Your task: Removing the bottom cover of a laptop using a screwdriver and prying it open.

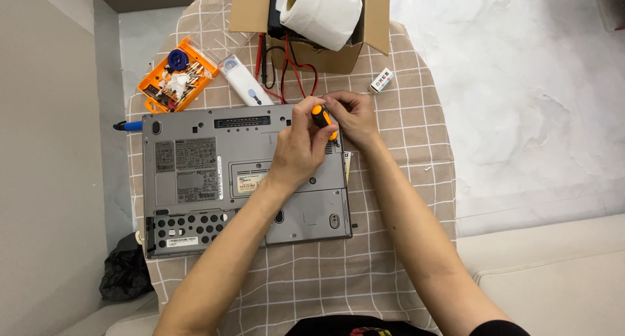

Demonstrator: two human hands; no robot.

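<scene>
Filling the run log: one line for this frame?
left hand + right hand: grip screwdriver | tip at laptop underside, far right corner | parts box untouched

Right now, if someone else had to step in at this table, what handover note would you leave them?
Left hand: wrapped around the orange-handled screwdriver, held over the far right corner of the laptop.
Right hand: fingers at the top of the screwdriver, by the same corner.
Laptop: grey, closed, lying underside up on the checked tablecloth; bottom panels look in place.
Nearby: orange parts tray of small bits at far left, white pen-shaped tool beside it, cardboard box with a paper roll and red and black leads.
Done: no loose screws or removed covers visible.
Left: whether that corner's screw is out cannot be seen.
</scene>
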